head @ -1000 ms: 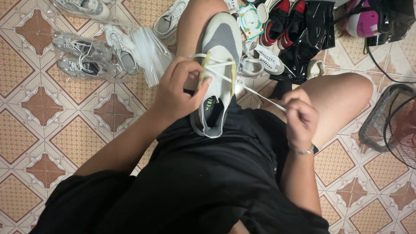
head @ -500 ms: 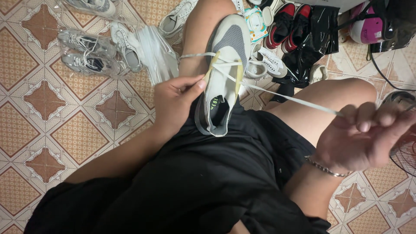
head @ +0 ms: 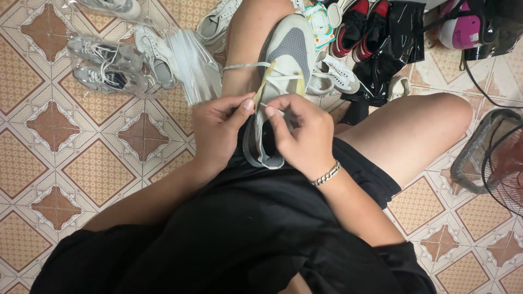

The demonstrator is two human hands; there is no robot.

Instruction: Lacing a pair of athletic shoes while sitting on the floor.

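On the tiled floor (head: 109, 169) at the far left lay grey sneakers in clear bags (head: 106, 68), with more clear plastic (head: 193, 65) just beside them. Further right, the person's left hand (head: 218, 130) rested against the side of a white and grey shoe (head: 283, 71) propped on the lap, thumb and forefinger pinched at the shoe's yellow-edged lacing strip. The white lace (head: 248, 66) ran across the shoe's upper and out over the left thigh. The right hand (head: 302, 136), with a metal bracelet (head: 326, 175) at the wrist, covered the shoe's opening, its fingertips nipped on the lace near the eyelets. Beyond the shoe lay white sneakers (head: 335, 76), a red and black pair (head: 362, 27) and a fan's wire guard (head: 498, 158) at the far right.
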